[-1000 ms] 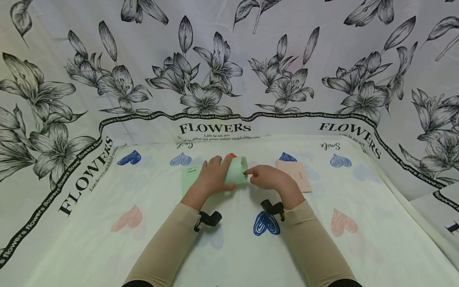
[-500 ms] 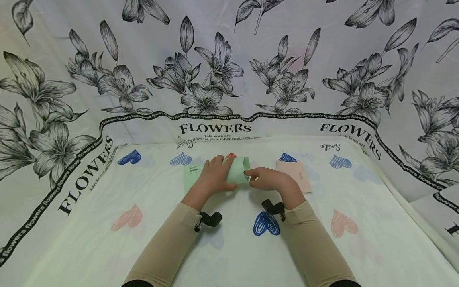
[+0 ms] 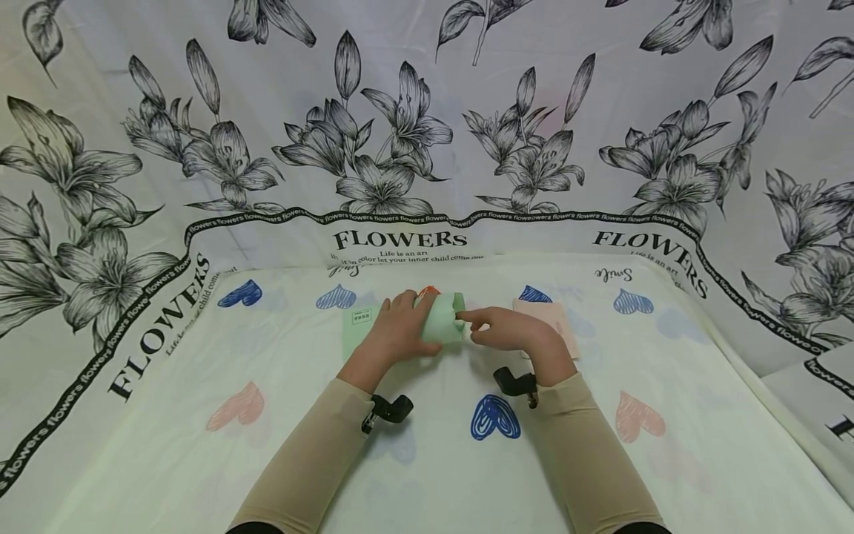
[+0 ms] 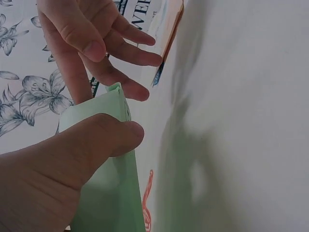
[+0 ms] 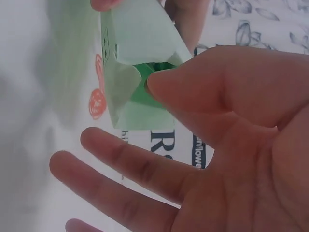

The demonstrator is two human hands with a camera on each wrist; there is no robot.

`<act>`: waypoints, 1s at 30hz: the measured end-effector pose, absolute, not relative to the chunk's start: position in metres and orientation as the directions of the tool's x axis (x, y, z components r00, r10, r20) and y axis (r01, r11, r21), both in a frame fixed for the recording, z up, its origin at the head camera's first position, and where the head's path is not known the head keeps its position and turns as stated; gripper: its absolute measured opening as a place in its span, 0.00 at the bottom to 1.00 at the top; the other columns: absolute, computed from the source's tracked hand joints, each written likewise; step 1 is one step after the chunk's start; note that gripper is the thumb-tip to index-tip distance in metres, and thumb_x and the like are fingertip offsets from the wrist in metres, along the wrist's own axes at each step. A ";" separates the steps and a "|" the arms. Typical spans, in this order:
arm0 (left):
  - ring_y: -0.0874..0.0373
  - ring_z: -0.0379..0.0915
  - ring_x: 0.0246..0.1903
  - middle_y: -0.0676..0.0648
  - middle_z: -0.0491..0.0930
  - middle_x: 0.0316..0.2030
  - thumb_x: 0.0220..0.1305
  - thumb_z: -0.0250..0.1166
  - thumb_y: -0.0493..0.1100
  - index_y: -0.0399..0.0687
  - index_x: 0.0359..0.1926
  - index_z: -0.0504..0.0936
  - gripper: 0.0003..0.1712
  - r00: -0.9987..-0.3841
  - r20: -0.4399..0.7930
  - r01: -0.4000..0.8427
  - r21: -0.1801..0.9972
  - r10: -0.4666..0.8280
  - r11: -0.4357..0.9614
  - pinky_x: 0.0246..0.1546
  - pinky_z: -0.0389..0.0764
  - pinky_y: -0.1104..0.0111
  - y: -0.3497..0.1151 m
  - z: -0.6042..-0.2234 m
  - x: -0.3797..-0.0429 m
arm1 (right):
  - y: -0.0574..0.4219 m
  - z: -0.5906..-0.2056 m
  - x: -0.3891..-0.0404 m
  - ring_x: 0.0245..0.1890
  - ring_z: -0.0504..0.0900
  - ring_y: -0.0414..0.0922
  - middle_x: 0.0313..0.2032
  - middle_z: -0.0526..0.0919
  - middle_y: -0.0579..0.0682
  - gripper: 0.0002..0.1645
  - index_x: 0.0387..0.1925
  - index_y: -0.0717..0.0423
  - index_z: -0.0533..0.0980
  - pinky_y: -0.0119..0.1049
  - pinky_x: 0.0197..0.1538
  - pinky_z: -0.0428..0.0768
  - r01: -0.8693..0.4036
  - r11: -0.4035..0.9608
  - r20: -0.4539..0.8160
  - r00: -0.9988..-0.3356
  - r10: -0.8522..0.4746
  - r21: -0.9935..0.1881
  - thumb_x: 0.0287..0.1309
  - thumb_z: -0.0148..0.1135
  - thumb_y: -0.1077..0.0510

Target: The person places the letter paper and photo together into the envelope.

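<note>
A pale green paper box lies at the middle of the table, one end open with its flaps apart. My left hand grips it from above, its thumb along the near side in the left wrist view. Left of that hand, a green part with a printed label shows; the hand covers the stretch between. My right hand is at the box's open right end. Its extended index finger touches the opening, and the other fingers are held apart from the box. In the right wrist view, the opening shows a darker green inside.
A flat pink piece, partly behind my right hand, lies on the table to the right. White cloth with printed hearts covers the table. Flower-printed curtain hangs behind and at the sides.
Both hands and the green box have shifted slightly right since a second ago. Lately my right hand has drawn a little further right, its index finger straighter at the opening. The left hand keeps its grip.
</note>
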State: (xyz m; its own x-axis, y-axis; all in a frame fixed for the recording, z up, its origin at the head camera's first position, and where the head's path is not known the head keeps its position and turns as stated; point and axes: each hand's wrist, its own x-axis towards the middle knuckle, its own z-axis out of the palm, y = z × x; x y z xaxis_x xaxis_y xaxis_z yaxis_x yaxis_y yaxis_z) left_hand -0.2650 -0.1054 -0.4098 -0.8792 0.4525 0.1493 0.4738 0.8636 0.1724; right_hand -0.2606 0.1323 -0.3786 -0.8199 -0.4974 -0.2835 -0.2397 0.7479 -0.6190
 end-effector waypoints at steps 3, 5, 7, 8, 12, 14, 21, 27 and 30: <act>0.41 0.66 0.63 0.36 0.67 0.62 0.54 0.75 0.62 0.49 0.77 0.61 0.55 -0.869 0.135 0.494 0.178 0.476 0.851 0.66 0.64 0.42 -0.105 -0.410 -0.265 | 0.131 -0.382 -0.263 0.70 0.68 0.58 0.69 0.72 0.58 0.32 0.75 0.54 0.67 0.57 0.69 0.68 -0.258 0.732 -0.274 -0.809 -0.521 -0.630 0.73 0.53 0.56; 0.40 0.65 0.63 0.36 0.67 0.63 0.55 0.75 0.62 0.50 0.78 0.61 0.55 -0.864 0.123 0.503 0.181 0.488 0.845 0.67 0.63 0.42 -0.105 -0.410 -0.265 | 0.129 -0.385 -0.264 0.70 0.68 0.57 0.70 0.71 0.58 0.32 0.75 0.56 0.67 0.57 0.70 0.67 -0.268 0.726 -0.273 -0.800 -0.534 -0.634 0.72 0.54 0.57; 0.40 0.65 0.64 0.36 0.66 0.64 0.55 0.74 0.62 0.50 0.78 0.60 0.56 -0.864 0.112 0.503 0.188 0.491 0.843 0.68 0.62 0.41 -0.105 -0.410 -0.264 | 0.128 -0.385 -0.264 0.71 0.67 0.57 0.71 0.70 0.58 0.32 0.75 0.57 0.67 0.57 0.71 0.66 -0.267 0.726 -0.276 -0.798 -0.535 -0.634 0.72 0.54 0.57; 0.40 0.65 0.64 0.35 0.66 0.65 0.55 0.74 0.63 0.50 0.79 0.59 0.56 -0.866 0.107 0.500 0.190 0.488 0.845 0.68 0.62 0.41 -0.105 -0.410 -0.264 | 0.128 -0.385 -0.264 0.71 0.67 0.57 0.72 0.69 0.58 0.32 0.75 0.56 0.67 0.57 0.71 0.66 -0.266 0.729 -0.278 -0.800 -0.532 -0.631 0.72 0.54 0.57; 0.39 0.64 0.66 0.35 0.66 0.66 0.55 0.75 0.63 0.49 0.79 0.59 0.57 -0.875 0.096 0.484 0.198 0.475 0.852 0.69 0.61 0.40 -0.105 -0.411 -0.265 | 0.133 -0.382 -0.263 0.71 0.67 0.58 0.71 0.70 0.56 0.31 0.75 0.50 0.68 0.58 0.70 0.67 -0.247 0.751 -0.280 -0.821 -0.498 -0.612 0.73 0.52 0.56; 0.40 0.63 0.66 0.36 0.65 0.66 0.55 0.74 0.64 0.49 0.79 0.59 0.58 -0.879 0.086 0.476 0.189 0.468 0.859 0.69 0.60 0.40 -0.104 -0.411 -0.266 | 0.138 -0.380 -0.263 0.70 0.68 0.58 0.70 0.72 0.56 0.30 0.74 0.46 0.70 0.59 0.69 0.68 -0.238 0.763 -0.271 -0.837 -0.475 -0.600 0.73 0.51 0.55; 0.39 0.63 0.66 0.36 0.66 0.65 0.54 0.75 0.64 0.49 0.79 0.60 0.57 -0.889 0.082 0.457 0.177 0.450 0.871 0.69 0.60 0.39 -0.105 -0.412 -0.267 | 0.157 -0.377 -0.269 0.62 0.76 0.58 0.64 0.77 0.61 0.29 0.72 0.50 0.72 0.58 0.64 0.73 -0.204 0.785 -0.211 -0.896 -0.390 -0.585 0.73 0.47 0.54; 0.39 0.61 0.68 0.36 0.65 0.66 0.55 0.74 0.64 0.50 0.80 0.58 0.58 -0.892 0.061 0.450 0.180 0.447 0.874 0.70 0.58 0.39 -0.106 -0.414 -0.268 | 0.174 -0.381 -0.273 0.63 0.75 0.60 0.64 0.76 0.65 0.29 0.72 0.57 0.70 0.59 0.64 0.73 -0.183 0.812 -0.191 -0.921 -0.338 -0.555 0.75 0.48 0.53; 0.39 0.62 0.67 0.35 0.65 0.66 0.54 0.74 0.64 0.49 0.80 0.58 0.59 -0.893 0.059 0.448 0.180 0.445 0.876 0.70 0.58 0.40 -0.106 -0.415 -0.268 | 0.180 -0.384 -0.275 0.63 0.75 0.62 0.63 0.75 0.67 0.30 0.72 0.60 0.69 0.59 0.64 0.73 -0.160 0.821 -0.202 -0.927 -0.316 -0.548 0.74 0.49 0.54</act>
State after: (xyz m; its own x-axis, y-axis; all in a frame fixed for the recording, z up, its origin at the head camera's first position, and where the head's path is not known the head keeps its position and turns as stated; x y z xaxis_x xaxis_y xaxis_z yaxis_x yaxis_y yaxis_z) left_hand -0.2684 -0.1058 -0.4150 -0.8934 0.4455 0.0586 0.4484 0.8755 0.1800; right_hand -0.2749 0.1799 -0.3840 -0.9270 -0.3158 -0.2023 -0.1601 0.8210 -0.5480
